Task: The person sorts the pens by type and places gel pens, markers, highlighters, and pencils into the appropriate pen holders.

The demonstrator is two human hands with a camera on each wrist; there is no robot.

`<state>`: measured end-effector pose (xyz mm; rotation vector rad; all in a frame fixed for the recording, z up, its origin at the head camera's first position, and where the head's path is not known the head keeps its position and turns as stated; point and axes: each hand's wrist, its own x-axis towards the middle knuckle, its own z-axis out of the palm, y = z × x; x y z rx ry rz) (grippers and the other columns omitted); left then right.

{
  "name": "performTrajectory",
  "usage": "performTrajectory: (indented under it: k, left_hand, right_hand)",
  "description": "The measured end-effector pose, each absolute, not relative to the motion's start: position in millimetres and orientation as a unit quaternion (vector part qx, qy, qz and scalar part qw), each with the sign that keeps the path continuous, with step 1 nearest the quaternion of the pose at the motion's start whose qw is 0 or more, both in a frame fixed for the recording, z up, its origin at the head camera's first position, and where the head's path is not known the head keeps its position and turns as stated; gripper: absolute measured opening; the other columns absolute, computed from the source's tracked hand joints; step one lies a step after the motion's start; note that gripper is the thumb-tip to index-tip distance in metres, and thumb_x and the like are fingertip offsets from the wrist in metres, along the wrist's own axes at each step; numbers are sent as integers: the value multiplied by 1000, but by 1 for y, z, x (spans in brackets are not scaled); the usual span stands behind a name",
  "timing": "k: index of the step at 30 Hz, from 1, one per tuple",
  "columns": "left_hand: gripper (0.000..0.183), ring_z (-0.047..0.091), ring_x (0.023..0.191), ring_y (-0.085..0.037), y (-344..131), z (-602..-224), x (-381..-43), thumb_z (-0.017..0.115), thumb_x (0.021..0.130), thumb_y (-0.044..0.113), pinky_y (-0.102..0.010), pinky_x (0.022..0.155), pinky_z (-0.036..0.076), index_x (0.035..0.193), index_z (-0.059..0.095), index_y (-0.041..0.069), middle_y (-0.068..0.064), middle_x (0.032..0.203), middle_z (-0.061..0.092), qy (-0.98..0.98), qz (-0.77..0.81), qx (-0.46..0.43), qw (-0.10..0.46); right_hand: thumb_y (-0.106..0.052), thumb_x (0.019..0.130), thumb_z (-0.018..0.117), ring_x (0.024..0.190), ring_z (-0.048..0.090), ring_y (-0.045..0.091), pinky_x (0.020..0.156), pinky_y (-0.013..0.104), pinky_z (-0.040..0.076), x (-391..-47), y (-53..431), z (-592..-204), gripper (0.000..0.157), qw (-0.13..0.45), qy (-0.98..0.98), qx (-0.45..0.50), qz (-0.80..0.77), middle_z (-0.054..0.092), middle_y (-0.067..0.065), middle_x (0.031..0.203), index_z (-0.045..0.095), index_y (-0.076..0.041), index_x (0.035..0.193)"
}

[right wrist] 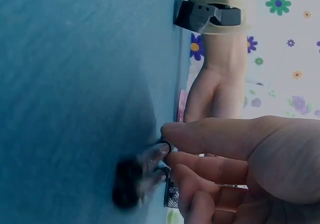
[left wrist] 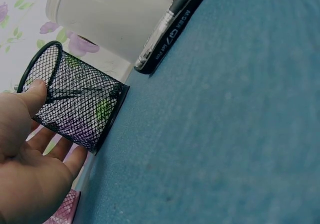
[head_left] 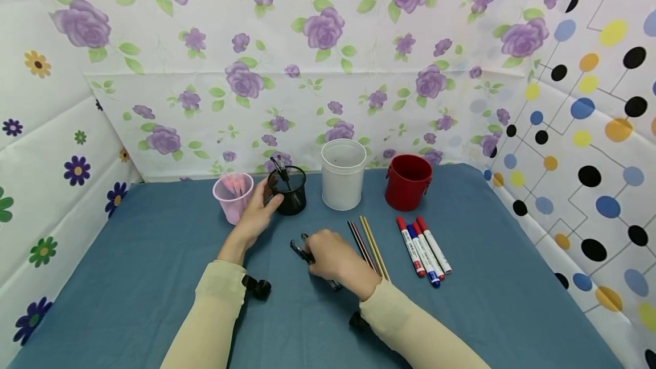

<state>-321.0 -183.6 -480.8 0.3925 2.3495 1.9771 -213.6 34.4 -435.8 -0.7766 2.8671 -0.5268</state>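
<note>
So my left hand (head_left: 256,209) is gripping the black mesh cup (head_left: 293,204), thumb resting by the rim, and some dark pens (head_left: 280,168) are poking out of it. My right hand (head_left: 328,252) is pinching a few black pens (head_left: 299,250) on or just above the blue-covered table (head_left: 154,278), nearer me than the cup; can't really tell if they're touching the cloth. The pink cup (head_left: 233,208) is sitting left of the mesh one, with the white cup (head_left: 342,187) and red bucket (head_left: 405,192) standing to the right. Pencils (head_left: 374,246) and markers (head_left: 422,252) are lying right of the pens.
</note>
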Motion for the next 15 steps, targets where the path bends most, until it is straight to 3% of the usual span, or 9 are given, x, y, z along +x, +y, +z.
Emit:
performTrajectory:
  k: [6,15]
  left_hand:
    - [66,16,162,-37,-185,-483,-323,52,114,23,-59,128,21,170,18,11,-18,173,23,762,635,125,26]
    - [65,18,162,-35,-184,-482,-322,52,114,22,-58,129,20,170,19,12,-17,173,24,760,638,122,25]
  right_hand:
    - [-8,89,86,63,58,9,58,25,51,-212,32,-436,19,74,950,-251,-172,72,4,86,81,-6,107]
    - [-4,89,85,69,63,12,60,25,53,-210,31,-439,13,64,949,-260,-169,75,6,92,82,-7,101]
